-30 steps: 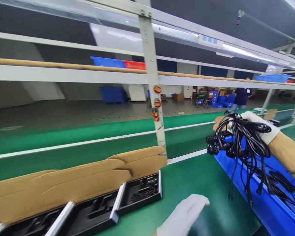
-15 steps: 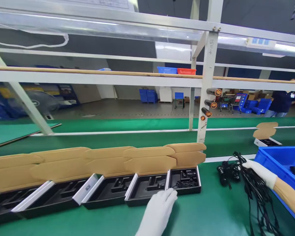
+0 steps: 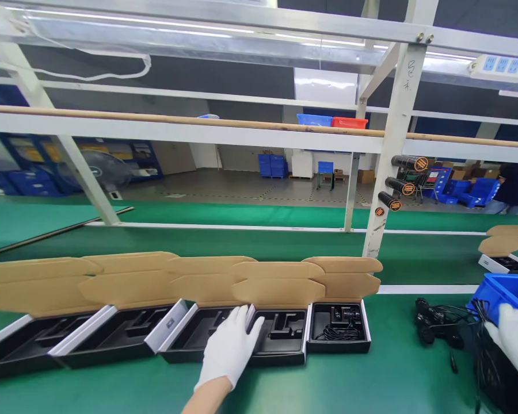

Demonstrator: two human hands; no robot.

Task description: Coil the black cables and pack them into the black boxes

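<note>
My left hand (image 3: 229, 348), in a white glove, lies flat with fingers stretched on the front edge of an open box with a black tray (image 3: 280, 339). It belongs to a row of several overlapping open boxes with brown cardboard lids (image 3: 190, 282) on the green belt. The rightmost box (image 3: 339, 328) holds a coiled black cable. My gloved right hand (image 3: 515, 342) is at the right edge, resting on a bundle of black cables (image 3: 444, 325) lying on the belt; its fingers are partly cut off.
A blue bin (image 3: 501, 290) stands at the right by the cables. Another open box (image 3: 503, 253) sits farther right on the belt. A white frame post (image 3: 388, 172) rises behind the boxes. A person in dark clothes (image 3: 515, 192) stands far back right.
The view swung left. My right hand lowered the cable bundle from above the blue bin onto the belt. My left hand moved left from the rightmost box onto the neighbouring tray.
</note>
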